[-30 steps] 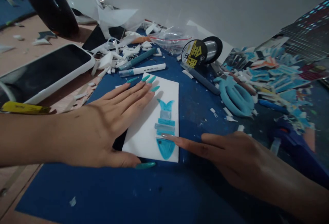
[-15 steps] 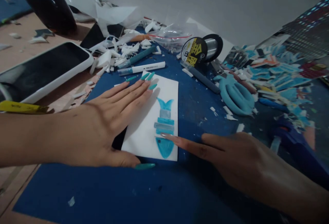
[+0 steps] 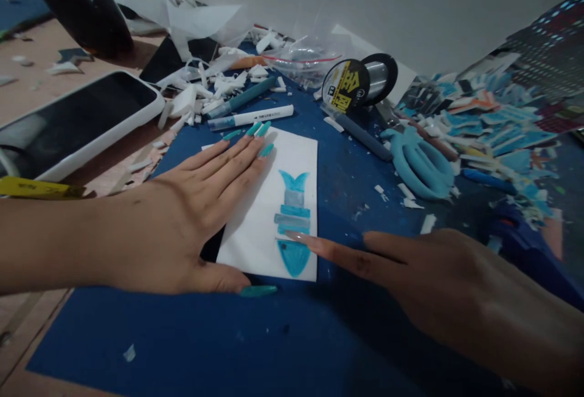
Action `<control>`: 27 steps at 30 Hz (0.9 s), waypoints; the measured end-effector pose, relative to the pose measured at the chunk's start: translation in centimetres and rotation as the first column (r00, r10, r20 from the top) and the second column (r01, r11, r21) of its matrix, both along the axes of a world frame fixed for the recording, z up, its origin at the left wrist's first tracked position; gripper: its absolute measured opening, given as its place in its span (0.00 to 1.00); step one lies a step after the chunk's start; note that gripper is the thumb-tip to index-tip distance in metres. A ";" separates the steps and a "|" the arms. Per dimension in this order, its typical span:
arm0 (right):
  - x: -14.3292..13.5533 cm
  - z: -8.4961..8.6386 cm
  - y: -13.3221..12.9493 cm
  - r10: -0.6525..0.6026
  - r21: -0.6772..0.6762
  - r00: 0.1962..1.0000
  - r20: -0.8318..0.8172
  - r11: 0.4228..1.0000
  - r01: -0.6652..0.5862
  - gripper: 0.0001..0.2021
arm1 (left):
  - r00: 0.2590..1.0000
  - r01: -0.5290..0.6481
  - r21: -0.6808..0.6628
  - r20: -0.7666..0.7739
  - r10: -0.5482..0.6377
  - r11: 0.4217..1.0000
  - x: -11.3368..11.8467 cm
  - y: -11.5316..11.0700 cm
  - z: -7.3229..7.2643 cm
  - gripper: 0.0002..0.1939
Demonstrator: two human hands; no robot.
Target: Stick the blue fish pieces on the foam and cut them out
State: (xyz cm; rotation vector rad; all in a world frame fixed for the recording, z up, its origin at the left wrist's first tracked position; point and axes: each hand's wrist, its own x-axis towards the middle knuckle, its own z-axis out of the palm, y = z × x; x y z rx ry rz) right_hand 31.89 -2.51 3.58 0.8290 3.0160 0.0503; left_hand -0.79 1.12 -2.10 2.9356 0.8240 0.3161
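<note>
My left hand (image 3: 196, 214) lies flat on the left part of a white sheet (image 3: 246, 233), fingers spread, with the thumb past the sheet's lower edge. On the sheet's right side is a fish made of blue and grey-blue pieces: a forked tail (image 3: 294, 180) at the top, several crosswise bands (image 3: 292, 222) and a pointed head (image 3: 294, 257) below. My right hand (image 3: 410, 269) comes from the right with its index finger stretched out, its nail at the gap between the lowest band and the head. Its other fingers look curled and are partly hidden.
Behind the sheet lie a white marker (image 3: 262, 116), a teal pen (image 3: 244, 98) and white scraps. A phone (image 3: 82, 120) is at the left. A line spool (image 3: 347, 86), blue-handled scissors (image 3: 422, 163), a glue gun (image 3: 524, 251) and a pile of blue pieces (image 3: 506, 120) are at the right.
The view has shifted slightly. My right index fingertip stays at the gap above the fish's head, and my left hand remains flat on the sheet.
</note>
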 end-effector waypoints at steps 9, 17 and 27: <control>-0.3 0.2 0.2 0.026 -0.021 1.000 0.004 0.999 -0.026 0.42 | 0.999 -0.033 0.022 0.022 0.033 0.999 0.4 -0.2 -0.3 0.58; -0.5 0.2 0.1 0.012 -0.024 1.000 -0.024 1.000 -0.012 0.41 | 0.991 -0.087 0.090 0.113 0.076 0.992 1.3 -0.5 -1.6 0.61; -0.5 -0.6 0.2 0.019 -0.016 0.999 -0.046 1.000 -0.019 0.39 | 0.976 -0.206 0.099 0.092 0.197 0.974 2.7 -1.6 -1.2 0.55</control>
